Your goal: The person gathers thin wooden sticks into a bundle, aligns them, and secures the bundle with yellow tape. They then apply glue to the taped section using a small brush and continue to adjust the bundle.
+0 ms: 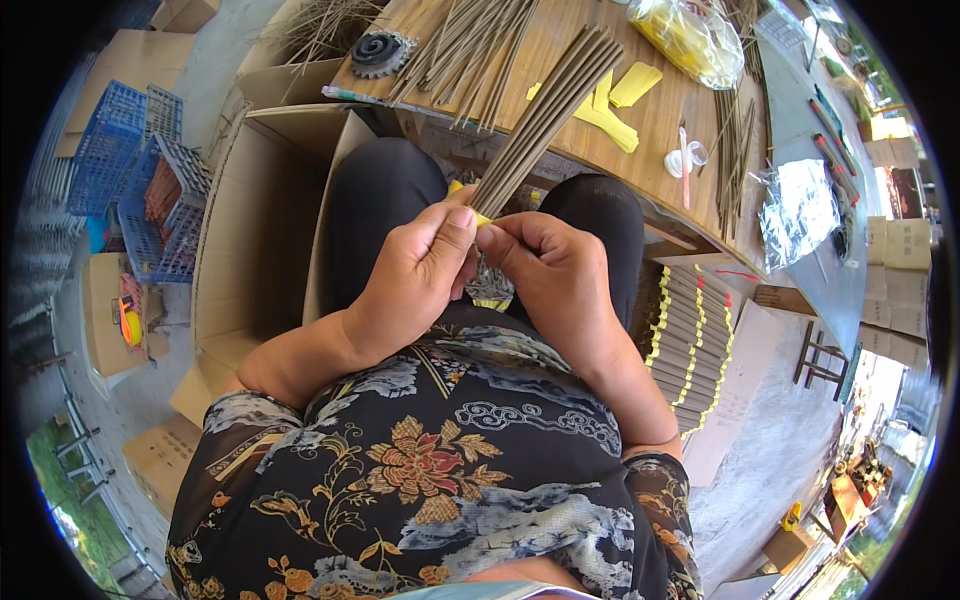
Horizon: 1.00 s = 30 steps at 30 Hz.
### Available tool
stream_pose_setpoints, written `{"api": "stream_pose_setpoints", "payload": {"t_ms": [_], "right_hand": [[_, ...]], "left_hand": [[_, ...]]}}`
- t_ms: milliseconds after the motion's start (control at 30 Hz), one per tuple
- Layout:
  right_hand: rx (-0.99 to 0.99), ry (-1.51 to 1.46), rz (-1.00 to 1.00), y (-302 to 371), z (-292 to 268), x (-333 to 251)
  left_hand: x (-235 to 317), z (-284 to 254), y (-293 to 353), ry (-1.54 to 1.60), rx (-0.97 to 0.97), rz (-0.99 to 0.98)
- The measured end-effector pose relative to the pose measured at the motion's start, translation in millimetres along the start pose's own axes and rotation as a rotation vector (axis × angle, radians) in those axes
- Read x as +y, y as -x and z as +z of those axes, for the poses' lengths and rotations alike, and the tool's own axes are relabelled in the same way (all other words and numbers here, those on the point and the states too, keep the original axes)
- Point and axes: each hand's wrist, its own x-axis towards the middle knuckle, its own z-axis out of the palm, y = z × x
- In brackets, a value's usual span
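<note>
A bundle of thin brown incense sticks [550, 115] slants up and away to the right over my lap. My left hand [415, 265] is closed around its lower end, thumb on top. Between the thumb and fingers of my right hand [565, 268] is a yellow paper strip [484, 220], pressed against the bundle's lower end. The fingers hide how far the strip goes around. Beyond the hands, more yellow strips [610, 118] lie on the wooden table [560, 50], beside loose incense sticks [478, 55].
A dark coil [382, 50] sits at the table's far left. A clear bag [690, 38], small cup [674, 163] and foil sheet [800, 215] lie on the right. Banded bundles [688, 345] are stacked low right. An open cardboard box [262, 220] and blue crates [150, 230] stand left.
</note>
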Motion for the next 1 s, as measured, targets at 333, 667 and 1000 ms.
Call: {"api": "stream_pose_setpoints", "payload": {"t_ms": [333,667,1000], "right_hand": [[-0.183,-0.498,-0.014,5,8,24],[-0.297,-0.909,-0.140,7,16,43],[-0.280,-0.911,-0.151,11,12,35]], "left_hand": [[3,0,4,0.000,-0.074,0.028],[-4,-7,2,0.316,-0.288,-0.067],[2,-7,2,0.359,-0.372,-0.030]]}}
